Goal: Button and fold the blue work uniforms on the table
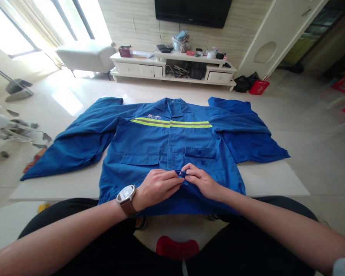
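A blue work jacket (140, 142) lies spread front up on a white table (270, 178), collar away from me and sleeves out to both sides. A yellow-green band with a grey stripe crosses its chest. Near the lower middle of the front edge, my left hand (159, 186), with a watch on the wrist, pinches the jacket's cloth. Fingertips of my right hand (202, 182) are closed on the same bit of cloth, close beside the left fingertips. What exactly lies between the fingertips is too small to tell.
Beyond the table stands a white TV cabinet (139, 70) with many small items, under a wall-mounted television (192, 11). A grey bench (84, 57) is at the back left. A red stool (176, 248) shows below, between my legs. A red bag (258, 87) sits on the floor.
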Tool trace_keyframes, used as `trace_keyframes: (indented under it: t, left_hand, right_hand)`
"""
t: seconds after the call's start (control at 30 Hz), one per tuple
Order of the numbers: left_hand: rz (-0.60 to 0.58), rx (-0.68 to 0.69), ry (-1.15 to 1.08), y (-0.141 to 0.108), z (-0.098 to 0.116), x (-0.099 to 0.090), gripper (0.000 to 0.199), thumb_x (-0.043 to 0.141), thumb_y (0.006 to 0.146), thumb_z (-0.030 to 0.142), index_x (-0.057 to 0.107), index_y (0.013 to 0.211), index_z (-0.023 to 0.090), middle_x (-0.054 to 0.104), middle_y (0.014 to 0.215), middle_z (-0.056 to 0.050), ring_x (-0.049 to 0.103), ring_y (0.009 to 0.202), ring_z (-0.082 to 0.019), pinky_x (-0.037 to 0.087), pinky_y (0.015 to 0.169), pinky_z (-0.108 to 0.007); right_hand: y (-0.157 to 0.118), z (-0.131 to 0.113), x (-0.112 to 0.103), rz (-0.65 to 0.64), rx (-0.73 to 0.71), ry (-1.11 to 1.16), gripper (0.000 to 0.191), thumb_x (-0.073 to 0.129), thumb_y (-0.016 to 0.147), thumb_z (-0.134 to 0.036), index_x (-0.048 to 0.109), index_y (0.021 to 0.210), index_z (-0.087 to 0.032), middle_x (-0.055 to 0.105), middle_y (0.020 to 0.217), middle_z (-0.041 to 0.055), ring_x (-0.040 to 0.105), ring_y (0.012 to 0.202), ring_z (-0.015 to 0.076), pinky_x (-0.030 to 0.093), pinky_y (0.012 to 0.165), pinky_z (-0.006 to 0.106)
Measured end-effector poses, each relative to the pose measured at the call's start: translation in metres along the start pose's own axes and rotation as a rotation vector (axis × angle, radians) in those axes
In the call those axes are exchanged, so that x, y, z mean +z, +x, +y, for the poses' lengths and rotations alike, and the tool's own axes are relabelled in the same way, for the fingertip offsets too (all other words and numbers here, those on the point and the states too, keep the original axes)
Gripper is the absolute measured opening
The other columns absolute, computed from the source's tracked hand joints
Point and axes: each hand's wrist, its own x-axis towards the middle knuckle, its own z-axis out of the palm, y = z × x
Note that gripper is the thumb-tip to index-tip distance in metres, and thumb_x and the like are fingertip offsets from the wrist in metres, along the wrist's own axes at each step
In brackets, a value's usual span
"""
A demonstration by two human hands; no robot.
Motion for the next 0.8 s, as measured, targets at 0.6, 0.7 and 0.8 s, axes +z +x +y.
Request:
trace_keyframes:
  t: [0.6,0.7,0.8]
  left_hand:
    - [-0.158,0.231,0.11,0.013,-0.008,-0.008,0.024,0.05,0.102,0.016,0.063,0.081,0.018,0.055,0.069,0.003,0.047,0.055,-0.009,0.035,0.055,-0.029]
    - [-0.209,0.247,0.116,0.013,-0.009,-0.009,0.025,0.045,0.104,0.015,0.064,0.087,0.017,0.056,0.071,0.002,0.047,0.055,-0.009,0.036,0.056,-0.029]
    - [-0.236,0.243,0.123,0.013,-0.009,-0.01,0.025,0.044,0.105,0.016,0.065,0.092,0.017,0.057,0.073,0.002,0.046,0.054,-0.01,0.035,0.056,-0.03]
  right_hand:
    - [-0.008,0.002,0.018,0.291,0.015,-0.162,0.027,0.053,0.097,-0.032,0.059,0.074,-0.02,0.051,0.106,0.0045,0.053,0.101,0.0189,0.039,0.097,0.033]
    - [-0.009,0.001,0.019,0.288,0.007,-0.203,0.029,0.053,0.099,-0.029,0.055,0.071,-0.02,0.053,0.092,0.0026,0.053,0.09,0.0177,0.04,0.087,0.032]
    - [-0.009,0.001,0.018,0.266,0.028,-0.197,0.032,0.053,0.099,-0.029,0.055,0.068,-0.021,0.055,0.076,0.0005,0.052,0.081,0.0178,0.038,0.08,0.032]
